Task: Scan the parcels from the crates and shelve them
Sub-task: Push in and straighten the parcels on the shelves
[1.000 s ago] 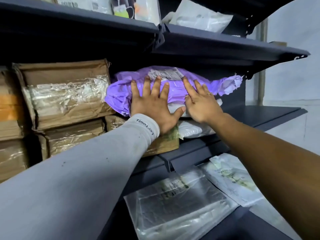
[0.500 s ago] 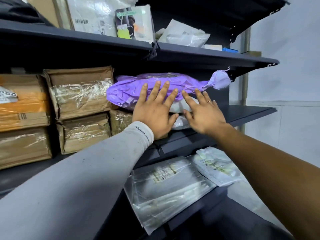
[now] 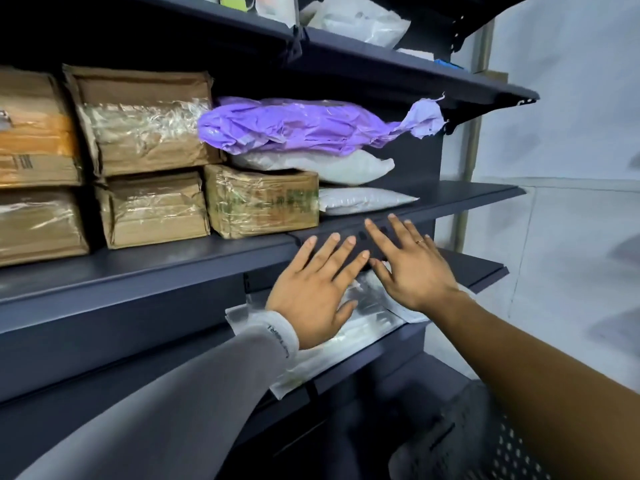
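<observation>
Purple parcel [image 3: 304,128] shelved
Crumpled purple poly bag lying flat atop a white bag [image 3: 332,165], middle shelf [image 3: 450,199], loose end sticking right

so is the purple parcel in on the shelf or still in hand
In on the shelf. The purple parcel lies on top of a white bag, and both the left hand and right hand are open and clear of it.

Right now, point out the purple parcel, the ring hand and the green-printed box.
purple parcel [image 3: 298,128]: head view, middle of its crinkled wrap.
right hand [image 3: 412,268]: head view, back of hand.
green-printed box [image 3: 263,200]: head view, front face.
</observation>
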